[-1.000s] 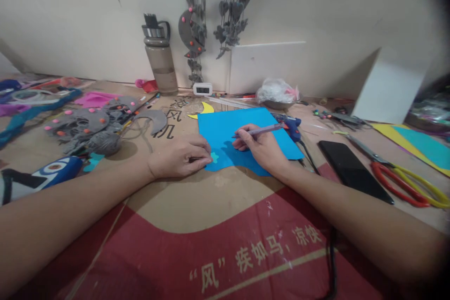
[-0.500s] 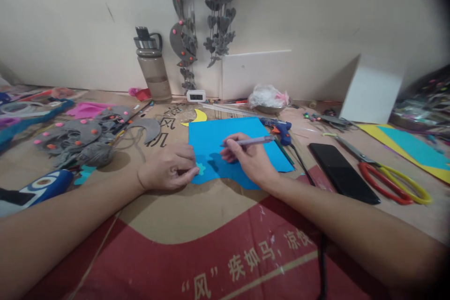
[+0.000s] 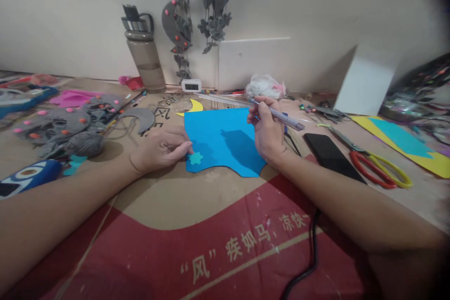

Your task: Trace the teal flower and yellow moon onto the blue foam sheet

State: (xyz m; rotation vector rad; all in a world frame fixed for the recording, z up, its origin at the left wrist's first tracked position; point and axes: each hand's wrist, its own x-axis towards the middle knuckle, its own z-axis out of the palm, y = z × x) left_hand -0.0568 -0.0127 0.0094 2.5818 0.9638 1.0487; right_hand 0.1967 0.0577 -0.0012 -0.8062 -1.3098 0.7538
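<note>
A blue sheet [image 3: 225, 124] with a wavy cut lower edge lies on the cardboard. On its lower left corner is a small turquoise star-like cutout [image 3: 196, 158]. My left hand [image 3: 165, 150] rests at the sheet's left edge, fingers curled, thumb tip beside the cutout; whatever its fingers may hold is hidden. Over the sheet's right side my right hand [image 3: 269, 129] is raised, closed around a pale translucent pen [image 3: 290, 122] that slants down to the right. The hand's shadow falls on the sheet.
Right of the sheet are a black phone [image 3: 325, 154], scissors [image 3: 378, 166] and yellow and turquoise sheets [image 3: 401, 137]. Grey felt pieces [image 3: 75, 122] and a grey crescent [image 3: 140, 118] lie left. Behind stand a bottle [image 3: 146, 58] and a small digital clock [image 3: 191, 86]. A black cable [image 3: 312, 248] runs in front.
My right hand has lifted from the sheet and moved right and away with the pen, uncovering more blue. My left hand stays at the left edge. The view has shifted slightly.
</note>
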